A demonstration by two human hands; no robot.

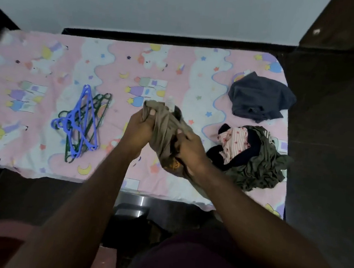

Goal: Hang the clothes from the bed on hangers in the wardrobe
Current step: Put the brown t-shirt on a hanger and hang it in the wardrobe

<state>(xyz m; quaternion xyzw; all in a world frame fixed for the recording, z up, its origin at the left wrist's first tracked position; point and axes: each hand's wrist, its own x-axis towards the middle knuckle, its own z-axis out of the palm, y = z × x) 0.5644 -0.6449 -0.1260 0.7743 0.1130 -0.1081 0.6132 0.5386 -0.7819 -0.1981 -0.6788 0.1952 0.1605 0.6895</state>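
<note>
Both hands hold a bunched tan garment (164, 130) above the bed (37, 70). The left hand (138, 130) grips its upper edge, the thumb pinching cloth against curled fingers. The right hand (190, 151) curls round a lower fold, and the rest trails down under that wrist.

The hangers (79, 124) lie heaped well to the left of the left hand. A mixed pile (255, 163) sits just right of the right hand, with a grey garment (259, 98) beyond it.

The cloth looks twisted, so its opening is probably hard to find, and a hanger pushed into the wrong gap would leave it crooked or sliding off. The hangers seem interlocked, so a one-handed pull may drag several along. If either grip loosens, the trailing end could drop off the bed's edge.
</note>
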